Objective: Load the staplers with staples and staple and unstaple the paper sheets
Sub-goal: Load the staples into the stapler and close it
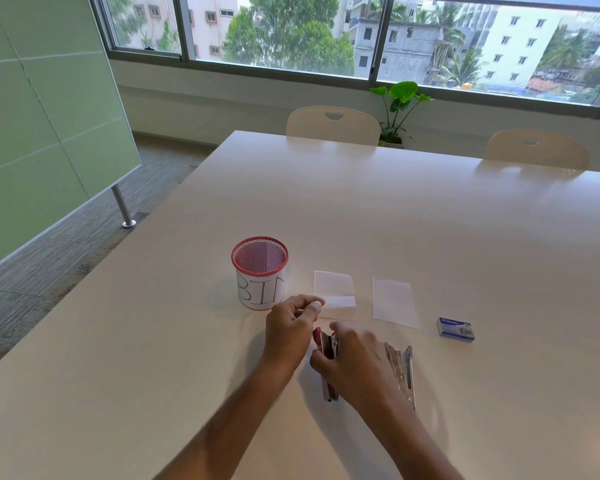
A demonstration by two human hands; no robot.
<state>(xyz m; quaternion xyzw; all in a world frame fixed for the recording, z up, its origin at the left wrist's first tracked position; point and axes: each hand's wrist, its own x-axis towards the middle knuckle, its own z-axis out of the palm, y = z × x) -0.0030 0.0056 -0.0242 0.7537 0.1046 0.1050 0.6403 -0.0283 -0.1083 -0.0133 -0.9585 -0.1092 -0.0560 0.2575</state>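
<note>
A red stapler (pixel 327 355) lies opened on the white table (pixel 361 220), and my right hand (pixel 352 363) grips it from the right. My left hand (pixel 291 323) hovers just left of the stapler's red tip, thumb and forefinger pinched together; whether something small sits between them I cannot tell. A second, silver stapler (pixel 404 372) lies opened to the right of my right hand. Two small stacks of white paper, one (pixel 335 292) behind my hands and one (pixel 394 303) further right, lie flat. A blue staple box (pixel 455 329) rests at the right.
A red mesh cup (pixel 260 271) with a paper label reading "BIN" stands left of the papers. Two cream chairs (pixel 333 124) (pixel 537 148) sit at the far table edge, with a potted plant (pixel 400 105) behind. A green partition (pixel 49 116) stands at the left.
</note>
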